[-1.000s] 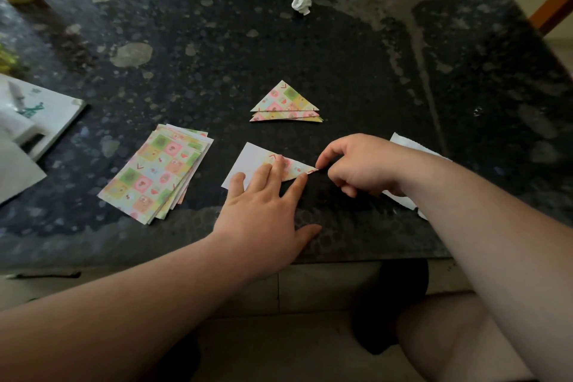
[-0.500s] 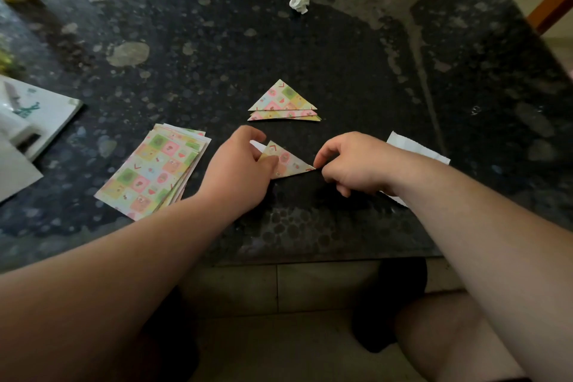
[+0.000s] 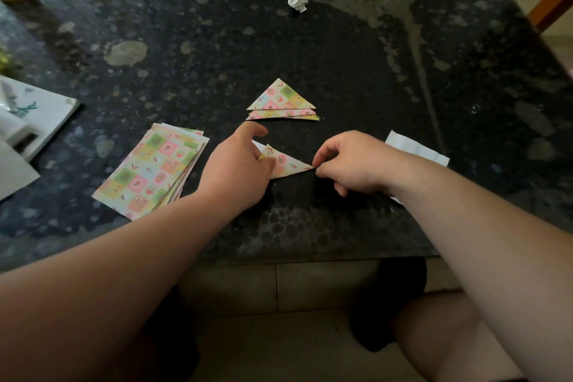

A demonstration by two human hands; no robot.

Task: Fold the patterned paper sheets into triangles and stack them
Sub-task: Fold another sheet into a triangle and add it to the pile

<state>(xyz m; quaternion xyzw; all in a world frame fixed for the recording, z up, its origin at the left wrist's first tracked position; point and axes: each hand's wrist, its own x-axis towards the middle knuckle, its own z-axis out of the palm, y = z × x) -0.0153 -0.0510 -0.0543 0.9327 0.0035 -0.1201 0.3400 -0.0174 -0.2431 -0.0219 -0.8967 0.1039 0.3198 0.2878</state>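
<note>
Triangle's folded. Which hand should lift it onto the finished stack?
Left, probably. The left hand grips the folded triangle by its left side, with a finger already reaching toward the finished stack. The right hand only pinches the right tip.

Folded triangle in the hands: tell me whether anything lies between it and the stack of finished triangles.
Nothing visible does. The folded triangle, pinched by the left hand and right hand, lies just nearer than the triangle stack; only bare table shows between them. The unfolded sheets lie off to the left.
</note>
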